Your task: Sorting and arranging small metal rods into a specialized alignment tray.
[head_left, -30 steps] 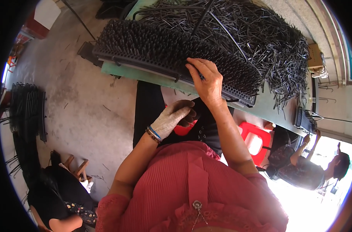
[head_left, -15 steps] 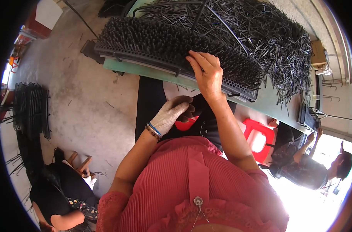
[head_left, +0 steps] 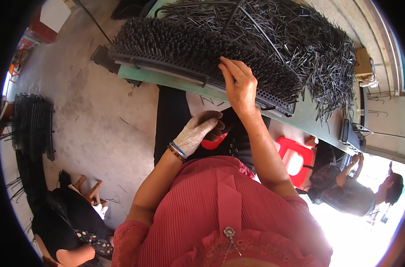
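Note:
A long black rack (head_left: 167, 73) with rows of holes lies along the near edge of the bench. Many thin black rods (head_left: 167, 42) stand up from it like bristles. My bare right hand (head_left: 240, 84) reaches over the front edge, with thumb and fingers drawn together at the rods. Whatever is between its fingertips is too small and dark to make out. Lower and to the left, my left hand (head_left: 200, 129) wears a pale glove with a dark palm. Its fingers curl in above my lap, apart from the rack, and hide anything they hold.
Loose black rods (head_left: 318, 58) lie in a large heap behind the rack on the green bench (head_left: 167, 83). Black metal bars cross above them. A red stool (head_left: 296, 155) stands under the bench. One person (head_left: 349, 189) works at right; another (head_left: 69, 222) sits lower left.
My right hand has shifted slightly to the right along the rods. The gloved left hand keeps its place and curl.

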Demonstrator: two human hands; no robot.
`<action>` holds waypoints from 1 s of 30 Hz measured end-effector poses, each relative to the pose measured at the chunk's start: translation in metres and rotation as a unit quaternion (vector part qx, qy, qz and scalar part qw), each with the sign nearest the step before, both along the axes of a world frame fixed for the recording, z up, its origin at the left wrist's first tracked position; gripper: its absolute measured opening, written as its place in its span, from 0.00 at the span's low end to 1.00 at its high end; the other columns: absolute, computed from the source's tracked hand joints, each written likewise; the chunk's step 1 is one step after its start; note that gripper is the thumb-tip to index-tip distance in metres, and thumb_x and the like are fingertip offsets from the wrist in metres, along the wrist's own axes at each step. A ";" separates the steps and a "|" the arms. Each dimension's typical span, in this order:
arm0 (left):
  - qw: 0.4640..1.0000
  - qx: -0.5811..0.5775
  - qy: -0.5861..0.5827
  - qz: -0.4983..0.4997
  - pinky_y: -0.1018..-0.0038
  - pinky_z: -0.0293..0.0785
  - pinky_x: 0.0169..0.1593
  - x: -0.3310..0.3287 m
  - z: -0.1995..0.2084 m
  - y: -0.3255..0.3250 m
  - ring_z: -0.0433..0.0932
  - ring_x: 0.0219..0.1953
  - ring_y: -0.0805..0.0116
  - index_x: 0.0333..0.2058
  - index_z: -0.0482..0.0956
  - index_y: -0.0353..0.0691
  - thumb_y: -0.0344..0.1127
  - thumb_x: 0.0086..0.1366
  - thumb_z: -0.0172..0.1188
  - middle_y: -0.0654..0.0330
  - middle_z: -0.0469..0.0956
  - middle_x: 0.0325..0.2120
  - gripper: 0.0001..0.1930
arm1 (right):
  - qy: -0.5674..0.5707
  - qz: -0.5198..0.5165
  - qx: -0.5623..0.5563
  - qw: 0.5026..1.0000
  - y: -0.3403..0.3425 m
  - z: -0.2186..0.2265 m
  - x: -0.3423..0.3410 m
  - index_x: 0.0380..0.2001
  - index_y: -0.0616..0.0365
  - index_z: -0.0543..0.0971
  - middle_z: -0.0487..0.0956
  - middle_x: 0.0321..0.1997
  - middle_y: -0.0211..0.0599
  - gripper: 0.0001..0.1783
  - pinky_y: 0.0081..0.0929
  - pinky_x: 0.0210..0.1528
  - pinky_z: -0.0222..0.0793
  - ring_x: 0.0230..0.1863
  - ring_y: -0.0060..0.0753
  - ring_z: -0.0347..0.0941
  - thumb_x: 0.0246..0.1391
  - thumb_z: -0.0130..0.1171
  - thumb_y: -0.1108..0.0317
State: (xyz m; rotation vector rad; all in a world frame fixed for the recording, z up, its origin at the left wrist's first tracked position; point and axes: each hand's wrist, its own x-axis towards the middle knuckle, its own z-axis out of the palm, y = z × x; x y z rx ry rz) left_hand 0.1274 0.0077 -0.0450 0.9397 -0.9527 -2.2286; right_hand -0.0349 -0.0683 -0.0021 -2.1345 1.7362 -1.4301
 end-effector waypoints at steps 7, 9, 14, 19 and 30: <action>0.999 0.024 0.033 0.033 0.77 0.75 0.40 0.006 -0.002 0.004 0.78 0.36 0.71 0.53 0.70 0.32 0.36 0.71 0.49 0.57 0.79 0.36 0.17 | 0.029 -0.017 -0.007 0.999 -0.003 0.005 0.005 0.39 0.64 0.82 0.81 0.36 0.43 0.09 0.25 0.38 0.73 0.35 0.36 0.79 0.54 0.62 0.75; 0.997 0.029 0.058 0.030 0.77 0.75 0.39 0.009 -0.004 0.006 0.78 0.35 0.72 0.53 0.70 0.32 0.36 0.71 0.49 0.57 0.78 0.35 0.17 | 0.034 -0.020 -0.003 0.999 -0.003 0.007 0.006 0.39 0.65 0.82 0.82 0.36 0.43 0.09 0.25 0.38 0.73 0.35 0.35 0.79 0.54 0.62 0.76; 0.996 0.023 0.073 0.041 0.77 0.76 0.38 0.012 -0.010 0.013 0.77 0.33 0.73 0.53 0.70 0.35 0.38 0.70 0.50 0.60 0.78 0.34 0.17 | 0.029 -0.011 -0.002 1.000 -0.001 0.009 0.010 0.39 0.66 0.82 0.82 0.37 0.44 0.09 0.27 0.40 0.73 0.36 0.37 0.80 0.55 0.61 0.76; 0.993 0.032 0.097 0.055 0.76 0.76 0.39 0.019 -0.010 0.019 0.77 0.34 0.72 0.53 0.69 0.33 0.37 0.70 0.51 0.58 0.78 0.36 0.17 | 0.038 -0.016 -0.002 0.999 -0.002 0.011 0.011 0.39 0.64 0.82 0.82 0.37 0.44 0.09 0.29 0.41 0.74 0.37 0.42 0.80 0.56 0.60 0.75; 0.852 -0.316 -0.354 0.220 0.63 0.74 0.38 0.005 -0.036 -0.037 0.80 0.34 0.53 0.46 0.76 0.41 0.42 0.61 0.59 0.52 0.80 0.30 0.17 | 0.106 0.005 -0.043 0.993 -0.004 0.004 0.003 0.39 0.63 0.81 0.80 0.36 0.44 0.09 0.36 0.41 0.71 0.37 0.47 0.76 0.55 0.59 0.74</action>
